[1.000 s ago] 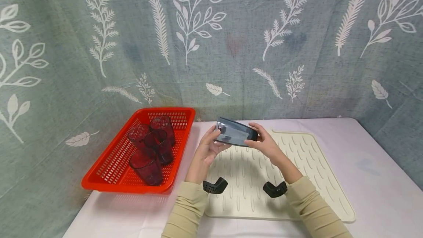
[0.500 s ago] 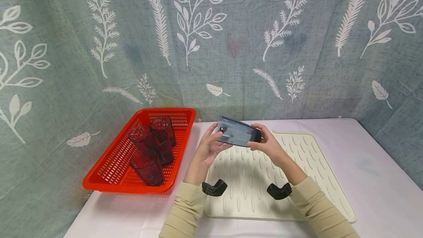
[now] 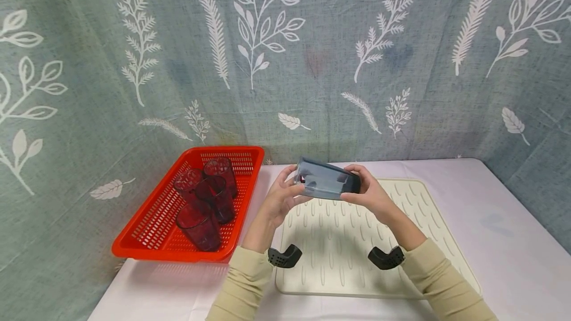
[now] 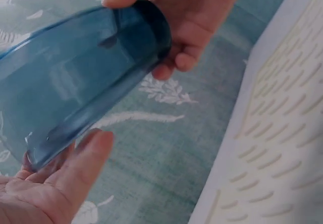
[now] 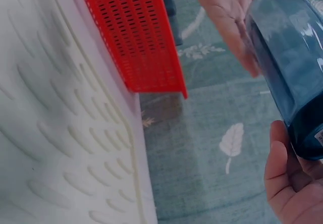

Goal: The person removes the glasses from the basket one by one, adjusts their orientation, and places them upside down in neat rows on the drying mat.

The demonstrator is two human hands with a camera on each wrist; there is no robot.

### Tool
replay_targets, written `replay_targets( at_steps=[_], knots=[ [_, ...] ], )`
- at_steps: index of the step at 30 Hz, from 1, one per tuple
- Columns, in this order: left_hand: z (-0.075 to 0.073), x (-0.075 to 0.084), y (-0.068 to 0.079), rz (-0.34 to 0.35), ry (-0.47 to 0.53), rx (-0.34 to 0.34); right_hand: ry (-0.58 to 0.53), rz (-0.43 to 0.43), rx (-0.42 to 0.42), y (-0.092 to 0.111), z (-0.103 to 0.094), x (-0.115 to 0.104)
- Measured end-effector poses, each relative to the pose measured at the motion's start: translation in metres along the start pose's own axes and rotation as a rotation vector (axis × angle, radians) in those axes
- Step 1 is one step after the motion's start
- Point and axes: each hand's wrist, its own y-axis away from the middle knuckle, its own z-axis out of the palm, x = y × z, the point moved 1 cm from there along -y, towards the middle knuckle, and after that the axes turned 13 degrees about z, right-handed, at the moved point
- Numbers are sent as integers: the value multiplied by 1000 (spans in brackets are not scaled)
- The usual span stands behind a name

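A blue-tinted drinking glass (image 3: 324, 179) is held tilted nearly on its side above the pale mat, with its open end to the left and its dark base to the right. My right hand (image 3: 372, 194) grips the base end, thumb on the near side and fingers at the far side. At the rim, my left hand (image 3: 280, 199) holds the glass between thumb and fingers. In the left wrist view the left hand (image 4: 65, 183) is seen under the rim's lower edge. A small label shows on the base in the right wrist view.
To the left stands a red perforated basket (image 3: 243, 202) with several clear tumblers (image 3: 199, 224) in it, looking reddish. A cream drying mat (image 3: 334, 266) with raised ridges lies on the white-covered table (image 3: 499, 241). A green leaf-patterned cloth (image 3: 330, 63) hangs behind.
The glass has shifted slightly to the right, with my right hand moving along at its base. The left forearm has drawn a little outward. The basket and tumblers stay in place.
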Motion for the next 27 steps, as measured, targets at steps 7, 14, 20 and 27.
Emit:
replay_targets(
  at_steps=[7,14,20,27],
  knots=[
    [2,6,5,-35,-220,-28,27,-43,-38,7,-7,-9],
    [2,11,10,-65,-354,-110,43,-55,-46,11,-10,-17],
    [1,7,13,-69,-323,-175,25,-29,14,12,-11,-20],
    [4,-4,19,-79,-352,-165,-61,-27,70,12,-9,-19]
  ],
)
